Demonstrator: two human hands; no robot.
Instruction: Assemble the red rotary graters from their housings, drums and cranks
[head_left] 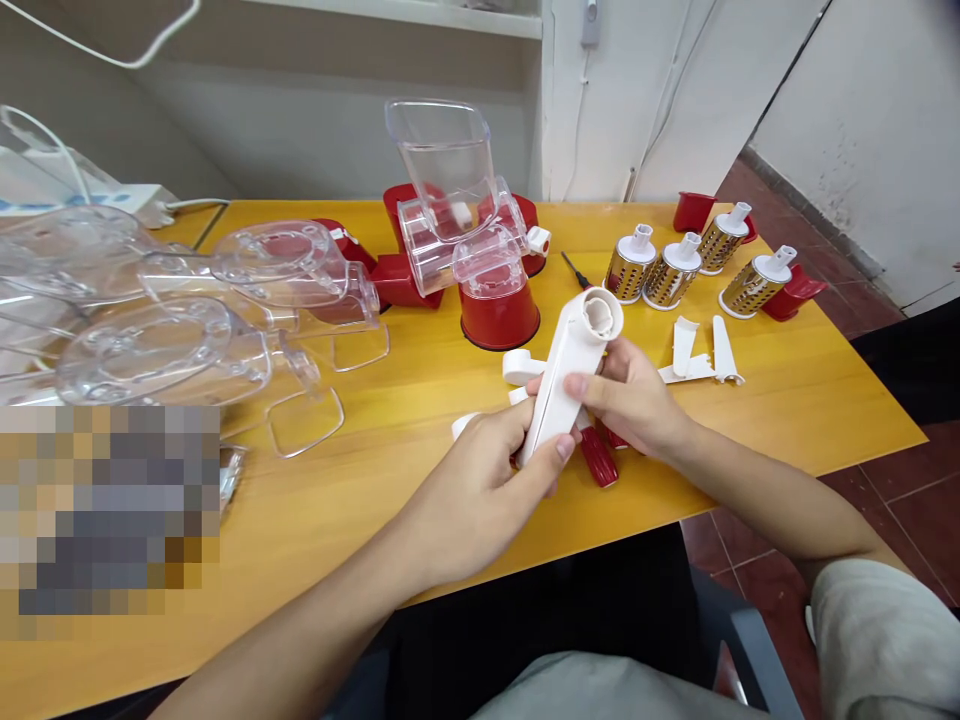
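A white plastic crank handle arm [564, 368] with a round socket at its upper end is held between both hands over the table. My left hand [487, 485] is closed around its lower part, the thumb lying along the front. My right hand [634, 395] pinches the upper part, thumb on the side facing me; its other fingers are partly hidden behind. Just beyond and below lie more white crank arms [523, 366], partly covered by my hands. A ribbed red grip [598, 458] rests on the table under the held part.
Perforated metal grater drums [673, 272] stand at the right, near white plastic strips [694, 352] and red pieces [795, 292]. A clear hopper [450, 170] sits on a red base [499, 312]. Several transparent housings [165, 350] crowd the left. A screwdriver [576, 270] lies behind.
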